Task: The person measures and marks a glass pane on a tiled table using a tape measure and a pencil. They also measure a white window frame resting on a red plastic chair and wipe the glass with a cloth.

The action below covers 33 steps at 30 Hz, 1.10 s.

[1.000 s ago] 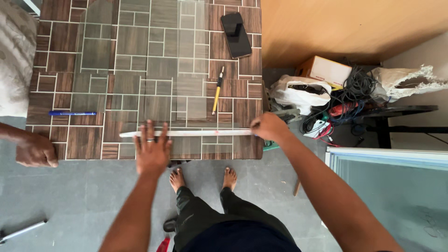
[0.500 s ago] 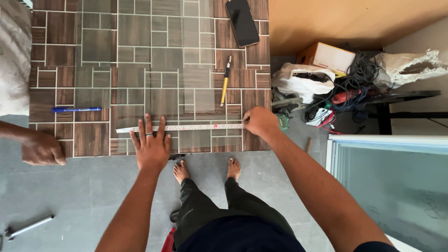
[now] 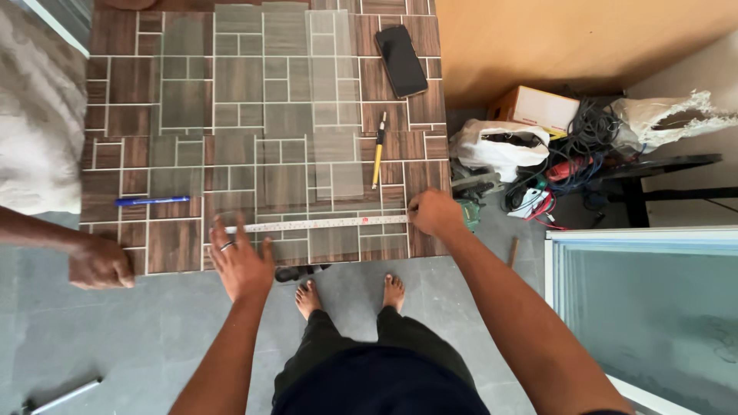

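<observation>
Right now you are pressing your left hand (image 3: 240,265) flat, fingers spread wide, on the near edge of the tiled table (image 3: 123,77), its fingertips touching the left end of a pale ruler (image 3: 319,224). Your right hand (image 3: 435,212) is curling narrow around the ruler's right end, near the table's right edge. The ruler is lying across a sheet of glass (image 3: 261,115), parallel to the near edge. Another person's hand (image 3: 100,263) is gripping the near left corner. A yellow pen (image 3: 378,151) is lying beyond the ruler.
</observation>
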Each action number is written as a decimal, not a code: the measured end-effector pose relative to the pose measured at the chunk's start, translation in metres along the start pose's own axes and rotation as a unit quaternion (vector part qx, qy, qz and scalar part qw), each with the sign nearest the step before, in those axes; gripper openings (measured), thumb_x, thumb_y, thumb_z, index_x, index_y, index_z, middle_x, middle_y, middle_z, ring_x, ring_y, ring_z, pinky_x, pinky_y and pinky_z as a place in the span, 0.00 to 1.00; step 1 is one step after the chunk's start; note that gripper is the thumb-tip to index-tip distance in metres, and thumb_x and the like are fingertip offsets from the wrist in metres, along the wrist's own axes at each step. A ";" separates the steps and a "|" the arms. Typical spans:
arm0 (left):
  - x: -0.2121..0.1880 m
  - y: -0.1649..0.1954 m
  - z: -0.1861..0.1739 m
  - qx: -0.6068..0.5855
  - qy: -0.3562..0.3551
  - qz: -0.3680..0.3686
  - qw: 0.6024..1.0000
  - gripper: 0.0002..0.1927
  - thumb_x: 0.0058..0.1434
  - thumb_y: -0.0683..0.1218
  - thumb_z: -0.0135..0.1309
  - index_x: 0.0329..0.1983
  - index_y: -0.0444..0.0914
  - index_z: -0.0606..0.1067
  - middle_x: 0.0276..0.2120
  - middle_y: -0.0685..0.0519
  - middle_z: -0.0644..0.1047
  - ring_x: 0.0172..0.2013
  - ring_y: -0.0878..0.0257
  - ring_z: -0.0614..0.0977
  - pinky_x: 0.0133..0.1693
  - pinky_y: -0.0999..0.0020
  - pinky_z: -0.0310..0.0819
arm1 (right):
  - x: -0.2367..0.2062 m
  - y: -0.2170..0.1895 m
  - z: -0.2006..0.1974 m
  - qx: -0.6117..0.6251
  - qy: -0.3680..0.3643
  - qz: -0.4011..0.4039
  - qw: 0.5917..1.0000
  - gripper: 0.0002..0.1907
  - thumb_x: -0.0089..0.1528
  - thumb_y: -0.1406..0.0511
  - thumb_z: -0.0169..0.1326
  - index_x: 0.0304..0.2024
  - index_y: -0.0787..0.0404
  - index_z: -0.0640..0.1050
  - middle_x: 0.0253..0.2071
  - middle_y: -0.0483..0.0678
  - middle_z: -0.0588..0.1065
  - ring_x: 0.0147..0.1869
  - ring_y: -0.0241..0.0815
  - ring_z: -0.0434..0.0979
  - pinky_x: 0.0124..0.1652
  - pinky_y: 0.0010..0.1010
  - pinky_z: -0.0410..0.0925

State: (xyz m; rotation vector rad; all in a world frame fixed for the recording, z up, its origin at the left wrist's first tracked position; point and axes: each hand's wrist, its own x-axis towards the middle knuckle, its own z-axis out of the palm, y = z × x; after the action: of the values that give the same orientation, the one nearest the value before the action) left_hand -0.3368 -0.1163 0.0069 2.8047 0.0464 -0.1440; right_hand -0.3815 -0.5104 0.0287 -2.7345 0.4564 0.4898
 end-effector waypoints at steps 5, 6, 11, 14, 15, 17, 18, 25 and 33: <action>0.020 -0.047 0.006 -0.130 0.066 -0.070 0.987 0.33 0.67 0.54 0.57 0.72 0.38 0.65 0.65 0.40 0.68 0.63 0.44 0.69 0.62 0.51 0.64 | 0.004 0.004 0.000 0.013 -0.014 0.004 1.000 0.12 0.54 0.57 0.61 0.40 0.46 0.86 0.46 0.50 0.81 0.51 0.55 0.81 0.51 0.44 0.74; 0.028 -0.057 0.007 -0.179 0.066 -0.099 0.977 0.29 0.67 0.54 0.57 0.69 0.40 0.69 0.61 0.44 0.74 0.59 0.48 0.76 0.59 0.54 0.69 | 0.004 0.004 0.000 0.014 -0.015 0.004 1.000 0.12 0.54 0.57 0.61 0.40 0.46 0.87 0.46 0.50 0.81 0.50 0.54 0.81 0.51 0.44 0.74; 0.070 -0.087 0.006 -0.178 0.051 -0.121 0.975 0.17 0.63 0.55 0.63 0.51 0.44 0.83 0.46 0.50 0.83 0.46 0.53 0.84 0.50 0.56 0.75 | 0.003 0.004 -0.002 0.017 -0.019 0.015 1.000 0.12 0.54 0.57 0.61 0.40 0.45 0.87 0.45 0.49 0.82 0.51 0.53 0.81 0.52 0.43 0.74; 0.081 -0.089 0.004 -0.175 0.009 -0.165 0.971 0.18 0.59 0.57 0.66 0.47 0.43 0.83 0.43 0.50 0.84 0.47 0.53 0.84 0.51 0.58 0.75 | 0.002 0.002 -0.004 0.018 -0.027 0.028 0.999 0.12 0.54 0.57 0.62 0.40 0.44 0.87 0.44 0.48 0.82 0.51 0.52 0.81 0.51 0.43 0.73; 0.083 -0.089 0.002 -0.164 0.004 -0.168 0.972 0.19 0.59 0.58 0.67 0.47 0.43 0.83 0.43 0.49 0.84 0.47 0.53 0.84 0.51 0.57 0.75 | 0.001 0.002 -0.005 0.017 -0.030 0.030 0.999 0.12 0.54 0.57 0.62 0.40 0.44 0.87 0.44 0.48 0.82 0.50 0.52 0.81 0.51 0.43 0.74; 0.085 -0.089 0.001 -0.136 -0.006 -0.169 0.976 0.20 0.58 0.59 0.68 0.46 0.43 0.83 0.43 0.48 0.83 0.47 0.52 0.83 0.51 0.56 0.75 | 0.001 0.000 -0.006 0.014 -0.036 0.035 0.999 0.11 0.55 0.57 0.62 0.40 0.45 0.87 0.44 0.48 0.82 0.50 0.52 0.81 0.50 0.43 0.74; 0.085 -0.090 0.000 -0.120 -0.011 -0.166 0.979 0.20 0.57 0.59 0.69 0.45 0.42 0.84 0.43 0.47 0.83 0.47 0.51 0.83 0.51 0.56 0.74 | 0.000 -0.001 -0.007 0.015 -0.038 0.035 0.999 0.11 0.55 0.57 0.62 0.40 0.45 0.87 0.44 0.48 0.82 0.50 0.51 0.81 0.50 0.43 0.74; 0.079 -0.084 -0.010 -0.219 -0.048 -0.248 0.942 0.18 0.57 0.55 0.71 0.43 0.41 0.83 0.34 0.47 0.84 0.31 0.56 0.84 0.33 0.60 0.79 | -0.003 -0.004 -0.007 0.011 -0.024 0.039 0.999 0.11 0.55 0.58 0.61 0.40 0.45 0.87 0.43 0.48 0.82 0.49 0.52 0.81 0.50 0.42 0.74; 0.080 -0.084 -0.014 -0.261 -0.048 -0.270 0.926 0.14 0.57 0.52 0.70 0.41 0.40 0.84 0.33 0.51 0.83 0.28 0.62 0.83 0.28 0.65 0.80 | -0.006 -0.003 -0.004 0.027 -0.006 0.035 0.999 0.11 0.54 0.58 0.62 0.39 0.46 0.87 0.43 0.48 0.82 0.48 0.52 0.82 0.50 0.42 0.74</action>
State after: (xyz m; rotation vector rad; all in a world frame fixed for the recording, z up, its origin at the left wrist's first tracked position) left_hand -0.2599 -0.0308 -0.0155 2.1818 0.7238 -0.3415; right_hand -0.3845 -0.5073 0.0349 -2.6689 0.5552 0.5041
